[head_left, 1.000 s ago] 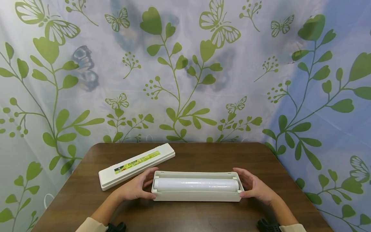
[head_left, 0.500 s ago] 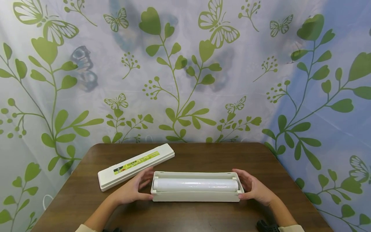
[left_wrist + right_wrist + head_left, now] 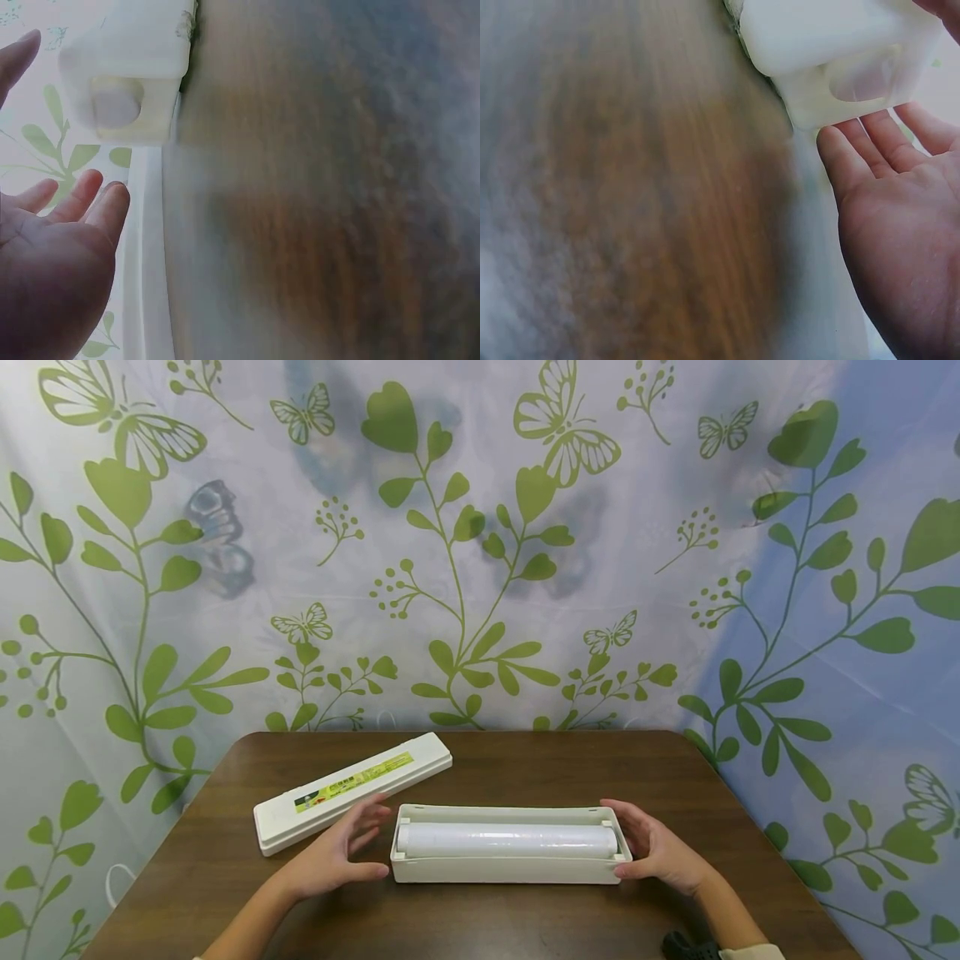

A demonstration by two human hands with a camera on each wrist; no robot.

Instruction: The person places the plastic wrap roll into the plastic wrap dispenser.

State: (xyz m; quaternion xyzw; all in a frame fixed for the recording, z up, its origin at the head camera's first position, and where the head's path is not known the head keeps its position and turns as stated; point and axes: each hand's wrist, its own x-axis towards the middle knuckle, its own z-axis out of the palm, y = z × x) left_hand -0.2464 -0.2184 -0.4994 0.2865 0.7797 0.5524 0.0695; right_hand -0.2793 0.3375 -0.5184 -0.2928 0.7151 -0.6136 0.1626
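A white cling film box (image 3: 506,870) stands uncovered near the middle of the table, with a roll of cling film (image 3: 506,841) lying inside. At its right end, my right hand (image 3: 663,852) holds the box, thumb at the front corner and fingers toward the back corner. Just off the left end is my left hand (image 3: 330,856), thumb and fingers spread, holding nothing. The left wrist view shows a gap between those fingers (image 3: 109,210) and the box end (image 3: 131,112). In the right wrist view, fingertips (image 3: 840,146) meet the box edge.
The white box lid (image 3: 356,789), with a yellow-green label, lies at a slant behind my left hand on the brown wooden table (image 3: 555,768). A curtain (image 3: 480,568) printed with leaves and butterflies hangs behind the table.
My left hand has come away from the box's left end, moving left. The right hand stays at the right end, and box and lid keep their places.
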